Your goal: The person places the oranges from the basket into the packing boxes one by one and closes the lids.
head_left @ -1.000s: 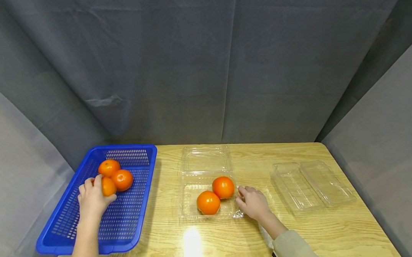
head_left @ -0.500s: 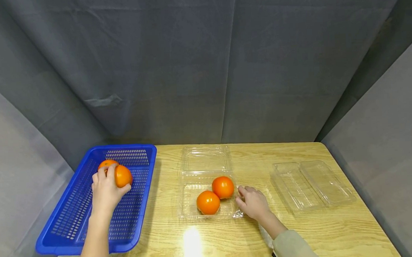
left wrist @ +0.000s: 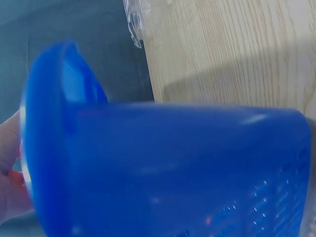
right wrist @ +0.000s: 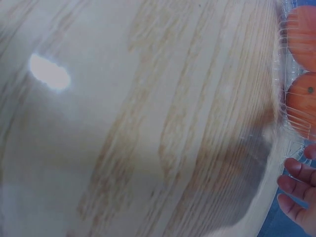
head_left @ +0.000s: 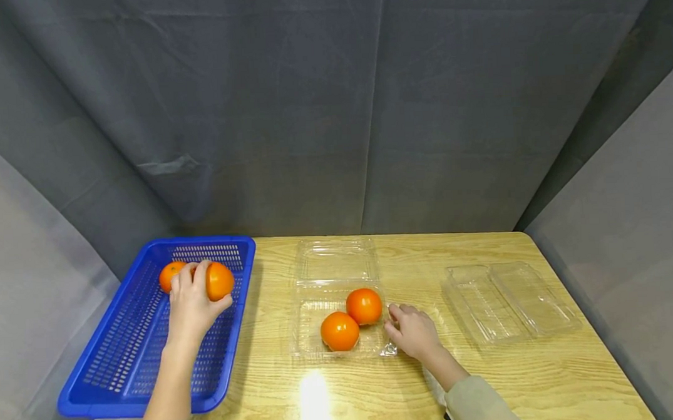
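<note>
My left hand [head_left: 193, 304] grips an orange [head_left: 220, 281] above the blue basket [head_left: 116, 409], thumb on the near side and fingers over the top. A second orange [head_left: 171, 277] sits in the basket just left of the fingers; what lies beneath the hand is hidden. In the left wrist view the basket wall [left wrist: 173, 163] covers most of the picture, with part of the hand [left wrist: 10, 163] at the left edge. Two oranges [head_left: 340, 331] rest in the open clear clamshell box [head_left: 312, 305]. Beside its right edge lies my right hand [head_left: 415, 332], fingers loosely bent [right wrist: 296, 185].
A second clear clamshell box [head_left: 490, 316] lies opened out on the right of the wooden table [head_left: 373, 396]. Something see-through [head_left: 437, 387] lies under the right forearm. Grey curtains [head_left: 287, 112] stand behind the table and on both sides.
My left hand has moved right and a little away across the basket, carrying the orange it grips. The right hand and the boxes have stayed put.
</note>
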Demonstrator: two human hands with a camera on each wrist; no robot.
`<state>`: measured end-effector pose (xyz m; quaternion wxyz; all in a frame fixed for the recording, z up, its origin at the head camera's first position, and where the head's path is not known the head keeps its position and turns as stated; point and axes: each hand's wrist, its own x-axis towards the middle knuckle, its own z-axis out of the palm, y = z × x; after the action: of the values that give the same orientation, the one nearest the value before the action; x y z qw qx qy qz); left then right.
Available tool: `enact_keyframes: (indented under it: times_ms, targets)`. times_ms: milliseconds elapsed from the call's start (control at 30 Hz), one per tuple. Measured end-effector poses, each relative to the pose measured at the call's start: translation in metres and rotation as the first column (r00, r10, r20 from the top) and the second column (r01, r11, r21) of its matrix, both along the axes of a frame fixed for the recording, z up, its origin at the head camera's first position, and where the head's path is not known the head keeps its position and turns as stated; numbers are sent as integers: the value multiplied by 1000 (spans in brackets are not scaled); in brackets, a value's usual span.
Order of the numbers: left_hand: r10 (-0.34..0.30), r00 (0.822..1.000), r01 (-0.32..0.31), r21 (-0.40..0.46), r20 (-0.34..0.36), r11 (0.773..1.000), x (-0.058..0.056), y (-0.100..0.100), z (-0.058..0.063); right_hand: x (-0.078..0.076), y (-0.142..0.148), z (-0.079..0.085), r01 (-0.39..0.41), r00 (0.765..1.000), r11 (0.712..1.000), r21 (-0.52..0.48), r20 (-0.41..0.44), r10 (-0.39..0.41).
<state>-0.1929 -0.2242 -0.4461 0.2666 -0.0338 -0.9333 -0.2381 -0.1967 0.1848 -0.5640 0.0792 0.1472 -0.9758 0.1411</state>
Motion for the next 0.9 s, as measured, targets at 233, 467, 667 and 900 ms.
enact_keyframes:
  times_ms: [233, 467, 667, 900]
  targets:
    - [-28, 1000, 28, -7, -2, 1000, -3, 13, -1, 0, -1, 0, 0, 1000, 1000, -4, -10, 0]
    - [-52, 999, 53, 12, -6, 999, -6, 33, -2, 0, 0, -1, 7, 1000, 1000, -9, 6, -7]
    - [-81, 997, 81, 34, -3, 996, -7, 51, -5, 0, 0, -1, 2, 1000, 1000, -9, -7, -2]
    - [-105, 994, 106, 32, -16, 994, -10, 66, -14, 0, 0, -3, -9, 999, 1000, -18, -42, 8]
